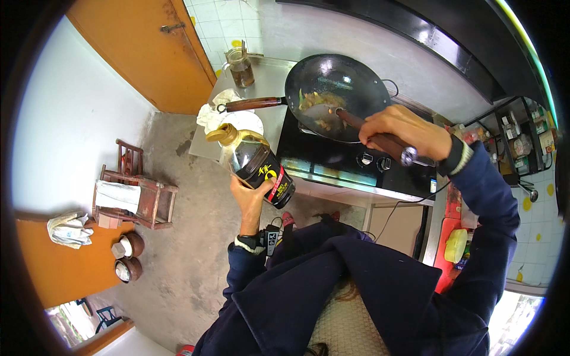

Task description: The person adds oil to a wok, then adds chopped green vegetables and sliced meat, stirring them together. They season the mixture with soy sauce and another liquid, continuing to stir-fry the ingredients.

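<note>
In my left hand is a large plastic bottle of dark sauce, tilted, its yellow flip cap raised open. My right hand grips the brown wooden handle of a spatula, whose blade lies among the food. A black wok stands on the black gas stove, with chopped food, some of it green, at its bottom. The wok's wooden side handle points left over the metal counter. Behind the bottle's cap sits a white plate, partly hidden.
A glass jug holding liquid and utensils stands at the counter's back left, near a white cloth. Seasoning containers fill a black rack at the right. Below it a yellow lid or bowl rests on a red surface. A cable hangs before the stove.
</note>
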### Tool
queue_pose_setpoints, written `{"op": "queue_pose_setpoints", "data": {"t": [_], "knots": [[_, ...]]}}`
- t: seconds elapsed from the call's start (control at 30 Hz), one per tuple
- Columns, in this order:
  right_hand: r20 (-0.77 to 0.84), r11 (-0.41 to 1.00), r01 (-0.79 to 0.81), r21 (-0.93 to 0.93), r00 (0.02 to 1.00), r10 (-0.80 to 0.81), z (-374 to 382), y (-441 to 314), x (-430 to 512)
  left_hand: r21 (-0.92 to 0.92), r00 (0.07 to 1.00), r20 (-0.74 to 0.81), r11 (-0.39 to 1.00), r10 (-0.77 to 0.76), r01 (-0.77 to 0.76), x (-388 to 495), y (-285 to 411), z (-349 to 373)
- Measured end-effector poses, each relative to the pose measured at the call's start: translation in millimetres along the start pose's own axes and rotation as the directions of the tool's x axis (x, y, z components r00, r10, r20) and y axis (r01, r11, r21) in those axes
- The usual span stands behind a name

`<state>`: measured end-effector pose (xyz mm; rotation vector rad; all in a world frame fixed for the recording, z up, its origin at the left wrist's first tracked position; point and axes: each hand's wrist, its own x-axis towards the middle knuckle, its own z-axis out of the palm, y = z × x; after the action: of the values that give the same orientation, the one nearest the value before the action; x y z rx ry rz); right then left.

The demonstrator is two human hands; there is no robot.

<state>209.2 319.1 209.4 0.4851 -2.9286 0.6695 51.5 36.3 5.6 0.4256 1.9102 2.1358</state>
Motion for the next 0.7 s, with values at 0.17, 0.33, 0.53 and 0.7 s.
{"op": "queue_pose_setpoints", "data": {"t": [0.17,0.33,0.53,0.7], "knots": [[0.052,0.994,-0.106,0.014,0.993,0.105,4.1,58.6,33.8,0.020,1.000,-0.011,1.000,0.009,-0.009,-2.2,-0.5,-5.1],[-0.227,0.883,-0.339,0.325,0.878,0.420,-5.6,94.5,66.6,0.053,0.998,-0.032,0.997,-0.045,0.047,-5.0,-3.8,-7.7],[-0.202,0.616,-0.653,0.440,0.597,0.777,2.2,143.7,84.1,0.091,1.000,0.002,0.995,-0.031,0.031,-6.1,-4.1,-9.5],[-0.324,0.622,-0.684,0.381,0.531,0.783,-23.9,143.2,50.7,0.015,0.997,-0.009,0.996,-0.083,0.083,-7.2,-6.8,-9.6]]}}
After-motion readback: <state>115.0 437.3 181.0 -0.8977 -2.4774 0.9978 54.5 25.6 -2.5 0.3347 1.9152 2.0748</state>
